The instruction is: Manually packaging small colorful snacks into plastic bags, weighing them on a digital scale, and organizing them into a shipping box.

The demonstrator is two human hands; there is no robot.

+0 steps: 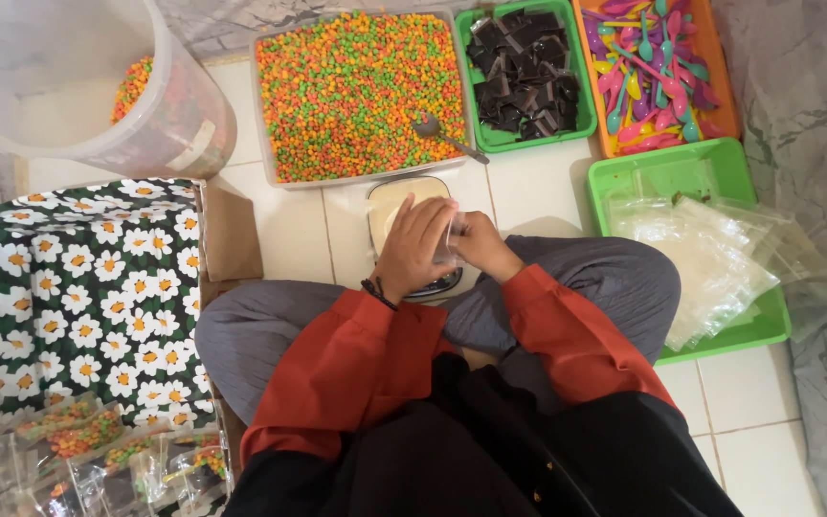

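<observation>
The person sits cross-legged on a tiled floor (289, 230), both hands raised over a small kitchen scale (404, 206) that stands on the floor just ahead of the knees. The left hand (413, 244) and right hand (479, 244) meet on 1 small clear plastic bag (450, 239); each grip is closed on that bag, fingers curled round its edges. The bag sits directly above the scale, between the 2 hands; its contents cannot be made out.

Just beyond the scale lies a shallow tray (262, 115) filled with orange, green and yellow sweets, with a metal spoon (437, 132) resting at its corner nearest the scale. Beyond the scale and to its right stand a green tray of dark chocolate pieces (525, 72) and an orange tray of coloured plastic spoons (653, 67). To the right of the scale, a second green tray (681, 168) holds a heap of empty clear bags (701, 258). Left of the scale sit a daisy-print cloth (78, 287), filled bags (88, 436) on its near edge, and a translucent bucket (69, 81) further off.
</observation>
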